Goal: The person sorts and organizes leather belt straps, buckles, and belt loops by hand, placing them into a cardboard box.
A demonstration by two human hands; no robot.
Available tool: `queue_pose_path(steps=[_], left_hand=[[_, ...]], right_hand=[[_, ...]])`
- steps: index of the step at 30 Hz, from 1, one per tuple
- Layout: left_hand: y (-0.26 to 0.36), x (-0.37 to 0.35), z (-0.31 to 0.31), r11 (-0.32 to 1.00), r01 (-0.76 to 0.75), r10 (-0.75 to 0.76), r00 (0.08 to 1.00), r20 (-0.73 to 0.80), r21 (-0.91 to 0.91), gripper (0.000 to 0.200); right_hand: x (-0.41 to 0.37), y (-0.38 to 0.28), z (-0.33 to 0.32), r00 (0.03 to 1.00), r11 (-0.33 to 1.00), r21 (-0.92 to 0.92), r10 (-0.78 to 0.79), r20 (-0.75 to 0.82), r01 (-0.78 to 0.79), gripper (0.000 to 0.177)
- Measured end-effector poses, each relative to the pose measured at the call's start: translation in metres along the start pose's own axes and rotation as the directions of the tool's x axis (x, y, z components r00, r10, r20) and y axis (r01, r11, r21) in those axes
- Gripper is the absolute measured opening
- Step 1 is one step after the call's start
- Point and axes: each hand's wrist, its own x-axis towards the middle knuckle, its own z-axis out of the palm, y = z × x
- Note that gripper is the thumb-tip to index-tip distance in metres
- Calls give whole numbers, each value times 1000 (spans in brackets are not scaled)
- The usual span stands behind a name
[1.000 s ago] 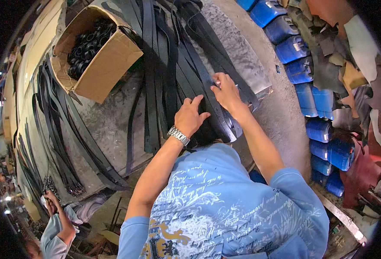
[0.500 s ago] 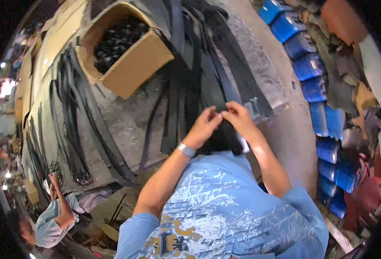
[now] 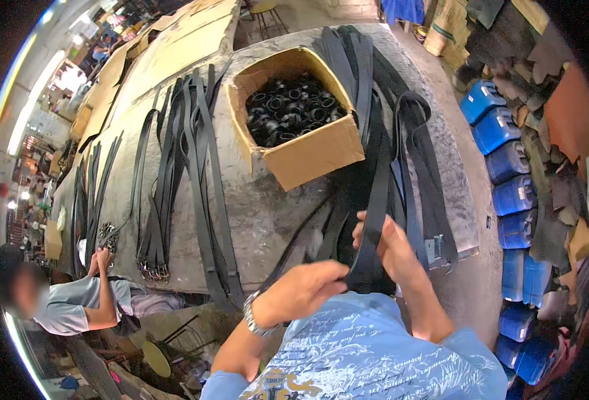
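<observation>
A long black strap [image 3: 376, 193] runs down from the pile of straps on the table toward my body. My left hand [image 3: 302, 291], with a metal watch on the wrist, is curled with its fingertips at the strap's lower part. Just to the right and slightly higher, my right hand [image 3: 396, 252] is closed around the same strap, which passes between its thumb and fingers. Above my hands stands an open cardboard box [image 3: 314, 160] filled with small black loops [image 3: 291, 110]. The strap's lower end is partly hidden by my fingers.
More straps lie in bundles on the grey table [image 3: 261, 207], left of the box and at the right edge. A person [image 3: 84, 303] works at the table's left side. Blue containers [image 3: 513, 193] line the floor at right, beside leather pieces [image 3: 574, 113]. A stool [image 3: 156, 358] stands lower left.
The view has tilted up, so the box and table appear lower and further right. My hands, earlier close together at the fingertips, are now apart with the strap between them.
</observation>
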Motion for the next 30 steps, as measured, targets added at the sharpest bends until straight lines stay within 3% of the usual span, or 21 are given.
queue_pose_path(steps=[3, 6, 7, 8, 10, 13, 15, 16, 19, 20, 23, 24, 25, 27, 29, 30], left_hand=[[0, -40, -10, 961, 270, -261, 957, 124, -59, 26], [-21, -80, -25, 858, 511, -502, 856, 128, -57, 28], [-29, -90, -24, 834, 526, -523, 850, 62, -168, 28], [-35, -99, -24, 802, 528, -550, 835, 2, -277, 28], [-44, -99, -25, 738, 522, -606, 791, -80, -427, 26], [-42, -55, -21, 777, 323, -519, 814, -259, -541, 25], [-38, -24, -25, 893, 238, -364, 881, -302, -383, 25], [-37, -9, -26, 936, 188, -282, 908, -311, -298, 25], [-38, 25, -24, 855, 162, -374, 851, -369, -492, 26], [-34, 36, -28, 778, 144, -429, 833, -350, -611, 26], [-47, 69, -33, 941, -8, -173, 849, -500, -339, 26], [-48, 75, -36, 936, 30, -187, 886, -424, -352, 23], [-46, 83, -45, 972, 16, -119, 894, -432, -234, 24], [-49, 106, -76, 1000, -17, 20, 906, -422, 12, 25], [-81, 134, -113, 953, 25, 172, 779, -603, 303, 29], [-94, 148, -131, 936, 233, -12, 772, -635, 265, 32]], right_hand=[[34, -12, -2, 975, 978, 5, -208, -76, 209, 36], [49, -37, -14, 937, 950, 42, -298, -180, 310, 36], [51, -40, -19, 919, 937, 47, -328, -219, 345, 37], [53, -41, -18, 911, 935, 20, -340, -232, 353, 46], [53, -12, -20, 977, 972, -156, -191, -100, 174, 54], [31, 21, 20, 987, 933, -358, 26, 161, 34, 76], [31, 51, 36, 944, 983, -182, 54, 326, 7, 92], [31, 47, 50, 966, 997, -46, 76, 248, -66, 87], [44, 29, 50, 971, 989, -28, 150, 186, -147, 81], [45, 28, 49, 977, 993, -10, 116, 176, -116, 66], [53, 40, 37, 987, 961, -264, 120, 106, -88, 47], [56, 31, 41, 993, 962, -247, 120, -9, -119, 29], [61, 28, 37, 993, 943, -323, 51, -102, -82, 22], [68, 14, 21, 998, 941, -337, 0, -57, -19, 20], [74, -23, 35, 983, 947, -320, -74, -168, 16, 27], [78, -27, 31, 975, 950, -308, -111, -193, 47, 29]])
